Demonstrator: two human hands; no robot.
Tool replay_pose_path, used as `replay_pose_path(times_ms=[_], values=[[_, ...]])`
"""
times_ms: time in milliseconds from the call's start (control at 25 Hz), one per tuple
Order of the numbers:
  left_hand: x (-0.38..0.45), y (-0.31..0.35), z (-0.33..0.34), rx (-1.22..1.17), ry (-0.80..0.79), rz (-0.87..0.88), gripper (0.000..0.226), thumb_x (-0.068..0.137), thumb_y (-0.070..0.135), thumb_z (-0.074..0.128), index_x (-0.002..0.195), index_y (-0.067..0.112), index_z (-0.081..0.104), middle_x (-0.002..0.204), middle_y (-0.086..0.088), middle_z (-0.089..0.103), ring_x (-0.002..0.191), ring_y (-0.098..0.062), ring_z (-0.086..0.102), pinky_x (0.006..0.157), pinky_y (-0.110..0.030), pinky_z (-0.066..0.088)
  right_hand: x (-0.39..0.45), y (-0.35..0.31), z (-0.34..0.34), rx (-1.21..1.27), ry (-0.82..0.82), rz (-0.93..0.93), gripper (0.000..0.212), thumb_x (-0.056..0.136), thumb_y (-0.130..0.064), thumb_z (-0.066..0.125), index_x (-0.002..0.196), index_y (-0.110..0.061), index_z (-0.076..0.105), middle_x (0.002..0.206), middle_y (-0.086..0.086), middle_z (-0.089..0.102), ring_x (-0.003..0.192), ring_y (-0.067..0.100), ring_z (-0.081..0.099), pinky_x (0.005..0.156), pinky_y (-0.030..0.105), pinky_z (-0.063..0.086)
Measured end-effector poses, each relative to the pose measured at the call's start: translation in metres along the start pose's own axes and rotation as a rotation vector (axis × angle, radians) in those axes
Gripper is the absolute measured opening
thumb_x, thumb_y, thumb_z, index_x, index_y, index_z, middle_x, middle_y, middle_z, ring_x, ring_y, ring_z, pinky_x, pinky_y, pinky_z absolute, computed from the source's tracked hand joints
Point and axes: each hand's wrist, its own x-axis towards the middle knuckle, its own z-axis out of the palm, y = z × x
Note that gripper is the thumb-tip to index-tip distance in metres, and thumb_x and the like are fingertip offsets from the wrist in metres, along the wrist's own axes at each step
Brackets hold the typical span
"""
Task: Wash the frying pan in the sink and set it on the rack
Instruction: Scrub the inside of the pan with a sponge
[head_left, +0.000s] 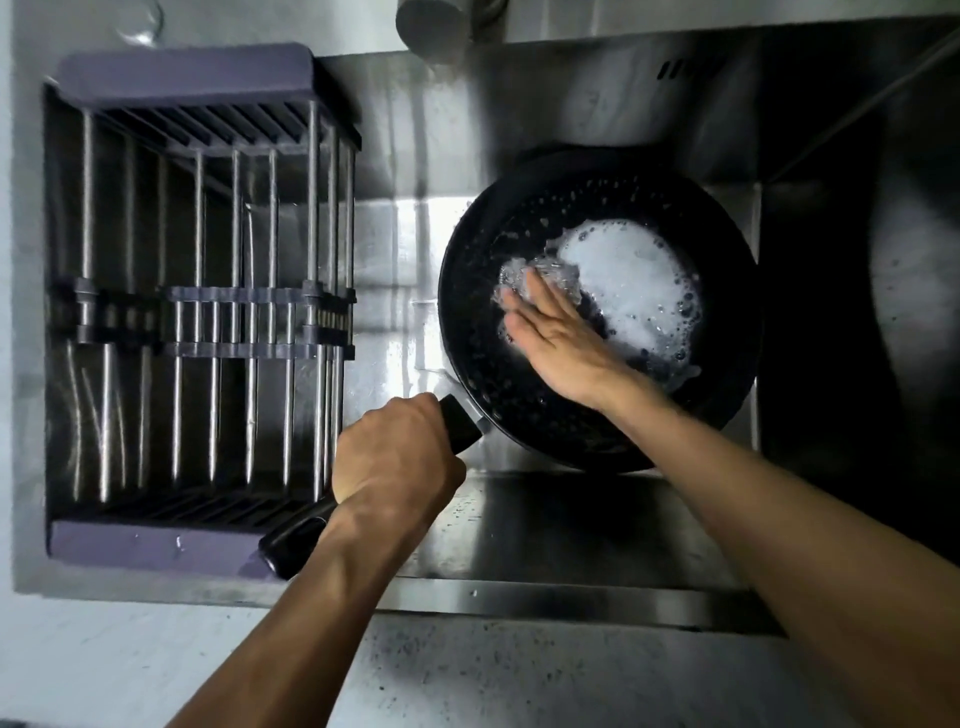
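A black frying pan (519, 395) lies in the steel sink (571, 519), tilted toward me, with white foam (634, 291) pooled in its right half. My left hand (395, 457) grips the pan's black handle (291, 545), which sticks out toward the lower left. My right hand (556, 338) lies inside the pan with straight fingers, pressing a wet, foamy scrubber (550, 275) against the pan's bottom. The dish rack (197, 312), grey-purple plastic with metal bars, sits over the left part of the sink and holds nothing.
A tap spout (431, 26) hangs above the sink's back edge. A clear glass (140, 21) stands at the back left. A speckled counter (467, 675) runs along the front. The sink's right side is dark.
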Motion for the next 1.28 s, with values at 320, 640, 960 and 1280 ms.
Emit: replay_pose_path(times_ms=[320, 640, 960, 1280], values=[[0.001, -0.001, 0.004, -0.030, 0.010, 0.021, 0.026, 0.073, 0.029, 0.065, 0.097, 0.024, 0.056, 0.068, 0.003, 0.047, 0.062, -0.019, 0.045, 0.058, -0.029, 0.035, 0.027, 0.036, -0.050, -0.351, 0.200, 0.084, 0.058, 0.104, -0.055, 0.024, 0.157, -0.041, 0.005, 0.162, -0.015, -0.023, 0.149, 0.009, -0.017, 0.124, 0.044, 0.002], [-0.001, -0.001, 0.003, -0.036, 0.040, 0.032, 0.022, 0.074, 0.023, 0.061, 0.096, 0.023, 0.057, 0.061, 0.008, 0.035, 0.058, -0.017, 0.044, 0.054, -0.028, 0.033, 0.025, 0.059, -0.078, -0.763, 0.225, 0.084, 0.062, 0.103, -0.052, 0.015, 0.159, -0.029, -0.001, 0.163, -0.003, -0.025, 0.149, 0.018, -0.023, 0.122, 0.043, -0.010], [-0.003, -0.002, 0.001, -0.023, 0.053, 0.038, 0.023, 0.073, 0.024, 0.062, 0.095, 0.022, 0.057, 0.063, 0.006, 0.044, 0.059, -0.019, 0.047, 0.054, -0.027, 0.034, -0.008, 0.074, -0.095, -0.939, 0.283, 0.218, 0.067, 0.101, -0.048, 0.016, 0.158, -0.013, 0.018, 0.167, 0.009, 0.000, 0.152, 0.028, -0.002, 0.121, 0.044, 0.000], [-0.006, 0.001, -0.001, 0.027, 0.037, 0.022, 0.030, 0.075, 0.028, 0.067, 0.101, 0.018, 0.058, 0.085, -0.004, 0.065, 0.070, -0.025, 0.058, 0.057, -0.028, 0.035, -0.085, 0.071, -0.033, -0.672, -0.044, 0.289, 0.059, 0.101, -0.056, 0.018, 0.148, -0.027, 0.041, 0.166, 0.002, 0.013, 0.152, 0.024, 0.011, 0.121, 0.040, 0.011]])
